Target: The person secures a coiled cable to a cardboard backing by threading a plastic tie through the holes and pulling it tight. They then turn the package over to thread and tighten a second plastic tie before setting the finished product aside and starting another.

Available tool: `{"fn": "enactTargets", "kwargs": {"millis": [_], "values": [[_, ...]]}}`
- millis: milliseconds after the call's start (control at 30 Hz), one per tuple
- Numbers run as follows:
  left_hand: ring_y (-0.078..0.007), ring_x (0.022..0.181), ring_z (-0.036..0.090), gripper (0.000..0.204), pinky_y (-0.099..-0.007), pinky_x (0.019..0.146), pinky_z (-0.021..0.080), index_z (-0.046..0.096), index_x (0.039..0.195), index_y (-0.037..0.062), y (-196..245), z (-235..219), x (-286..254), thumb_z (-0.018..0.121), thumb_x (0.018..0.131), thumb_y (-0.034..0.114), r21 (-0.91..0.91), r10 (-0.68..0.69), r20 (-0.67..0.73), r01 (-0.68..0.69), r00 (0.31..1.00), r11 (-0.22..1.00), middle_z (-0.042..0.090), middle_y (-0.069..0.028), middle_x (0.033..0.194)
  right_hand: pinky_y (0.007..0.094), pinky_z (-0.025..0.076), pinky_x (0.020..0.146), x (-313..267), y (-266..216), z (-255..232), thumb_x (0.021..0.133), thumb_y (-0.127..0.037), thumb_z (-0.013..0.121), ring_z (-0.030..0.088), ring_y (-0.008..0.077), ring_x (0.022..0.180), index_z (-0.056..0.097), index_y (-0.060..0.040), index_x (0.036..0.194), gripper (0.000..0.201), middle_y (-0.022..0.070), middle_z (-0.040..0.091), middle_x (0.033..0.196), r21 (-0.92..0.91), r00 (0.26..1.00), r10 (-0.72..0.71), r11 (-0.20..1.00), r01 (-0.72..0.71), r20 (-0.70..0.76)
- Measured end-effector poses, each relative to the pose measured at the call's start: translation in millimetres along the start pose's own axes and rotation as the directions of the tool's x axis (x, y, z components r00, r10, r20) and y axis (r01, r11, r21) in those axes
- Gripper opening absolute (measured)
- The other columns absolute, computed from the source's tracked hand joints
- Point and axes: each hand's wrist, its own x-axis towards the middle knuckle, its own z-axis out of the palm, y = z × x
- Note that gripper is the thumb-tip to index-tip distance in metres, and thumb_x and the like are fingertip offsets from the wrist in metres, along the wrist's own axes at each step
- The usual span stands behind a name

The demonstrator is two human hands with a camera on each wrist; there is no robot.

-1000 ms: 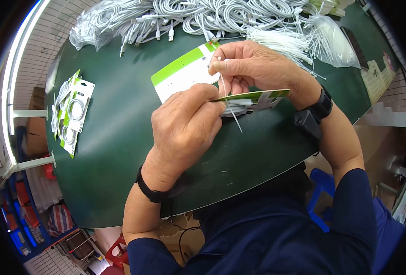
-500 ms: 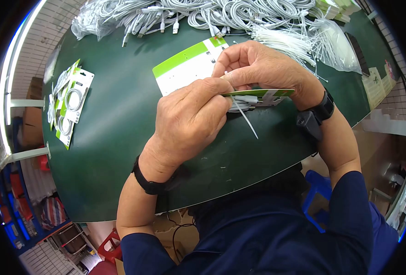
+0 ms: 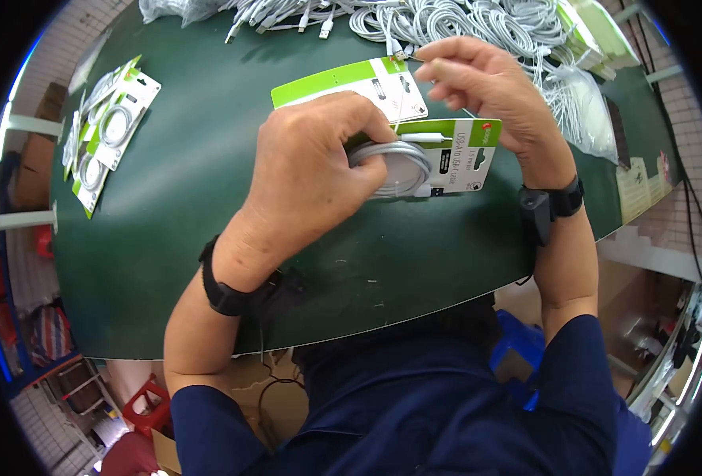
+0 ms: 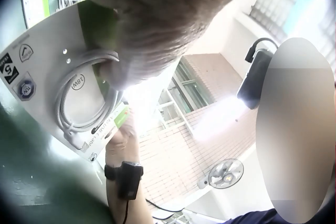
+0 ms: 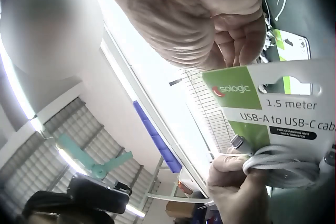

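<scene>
My left hand grips the left end of a printed green-and-white packaging card, thumb on the front over a coiled light grey USB cable. The card's front is turned up in the head view; the right wrist view shows its label, "USB-A to USB-C cable". A thin white cable tie sticks up past the card's far edge. Beyond that edge my right hand is raised with loosely bent fingers, the fingertips beside the tie. Nothing shows in its grasp.
Another flat card lies on the green table behind my left hand. Several carded cables are stacked at the left. Along the back are heaps of loose cables, a plastic bag of ties and more cards.
The held card has tipped from nearly edge-on to face up, showing the coil and print. My right hand has moved from the card's edge away and upward. The view has shifted slightly.
</scene>
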Motion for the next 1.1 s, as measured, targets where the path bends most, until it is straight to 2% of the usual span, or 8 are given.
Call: {"fn": "enactTargets", "kwargs": {"millis": [67,133,167,300,433,733,933,1100], "values": [[-0.0149,0.079,0.072,0.016,-0.0292,0.078,0.058,0.073,0.089,-0.0029,6,-7,2,0.072,0.073,-0.005,-0.073,-0.184,0.068,0.189,0.981,0.979,0.078,-0.0096,0.089,0.025,0.056,0.073,-5,-13,-7,0.098,-0.015,0.072,0.069,0.0095,0.088,0.073,-0.0008,0.122,0.028,0.0073,0.076,0.105,0.006,0.99,-0.133,0.991,0.133,-0.053],[-0.0119,0.079,0.069,0.015,-0.0286,0.078,0.057,0.073,0.088,-0.0032,7,-9,3,0.071,0.073,-0.004,-0.146,-0.332,0.147,0.352,0.932,0.924,0.077,-0.0081,0.087,0.0259,0.056,0.076,-14,-23,4,0.096,-0.015,0.074,0.07,0.0105,0.089,0.074,-0.0004,0.118,0.026,0.0074,0.077,0.103,-0.178,0.969,-0.247,0.954,0.242,-0.006],[-0.0111,0.079,0.068,0.014,-0.0283,0.078,0.057,0.073,0.088,-0.0033,5,-9,3,0.071,0.074,-0.004,-0.14,-0.319,0.144,0.339,0.937,0.93,0.077,-0.0076,0.086,0.0264,0.057,0.077,-19,-27,12,0.095,-0.015,0.075,0.071,0.0109,0.09,0.075,-0.0002,0.117,0.026,0.0074,0.077,0.102,-0.263,0.953,-0.303,0.917,0.299,0.025],[-0.0092,0.078,0.066,0.012,-0.0281,0.078,0.056,0.071,0.087,-0.0035,-5,-3,2,0.07,0.076,-0.002,-0.143,-0.257,0.127,0.274,0.958,0.951,0.075,-0.0062,0.083,0.0357,0.058,0.076,-29,-35,53,0.084,-0.011,0.08,0.073,0.0291,0.082,0.074,0.0009,0.103,0.023,0.0156,0.075,0.091,-0.649,0.845,-0.45,0.558,0.518,0.288],[-0.0088,0.082,0.065,0.01,-0.0283,0.083,0.057,0.07,0.086,-0.0039,-5,-4,-1,0.068,0.077,-0.002,-0.176,-0.303,0.182,0.334,0.935,0.926,0.074,-0.0057,0.083,0.0382,0.056,0.068,-23,-19,60,0.085,-0.008,0.078,0.071,0.0304,0.075,0.074,-0.0027,0.092,0.01,0.0131,0.072,0.085,-0.57,0.866,-0.46,0.666,0.482,0.194],[-0.0081,0.093,0.065,0.014,-0.0297,0.101,0.054,0.069,0.092,-0.0042,-15,2,-5,0.066,0.078,-0.003,-0.276,-0.3,0.236,0.359,0.924,0.892,0.072,-0.0044,0.09,0.0417,0.053,0.069,-22,-4,68,0.09,-0.01,0.075,0.067,0.0343,0.074,0.065,-0.0033,0.087,0.013,0.0122,0.066,0.08,-0.649,0.796,-0.568,0.529,0.547,0.208],[-0.0074,0.096,0.065,0.012,-0.0291,0.102,0.054,0.068,0.092,-0.0028,-18,8,-7,0.067,0.08,-0.004,-0.329,-0.327,0.244,0.395,0.913,0.858,0.071,-0.0014,0.091,0.0443,0.053,0.068,-23,1,70,0.093,-0.014,0.074,0.068,0.0342,0.079,0.061,-0.0064,0.092,0.015,0.0115,0.065,0.086,-0.717,0.759,-0.613,0.425,0.553,0.222],[-0.0071,0.095,0.065,0.014,-0.0282,0.1,0.054,0.069,0.092,-0.0024,-16,7,-6,0.067,0.079,-0.005,-0.314,-0.355,0.26,0.426,0.898,0.848,0.071,-0.0008,0.093,0.044,0.053,0.067,-23,2,73,0.093,-0.015,0.075,0.069,0.0332,0.08,0.061,-0.007,0.092,0.016,0.0101,0.065,0.084,-0.729,0.764,-0.614,0.428,0.534,0.199]]}}
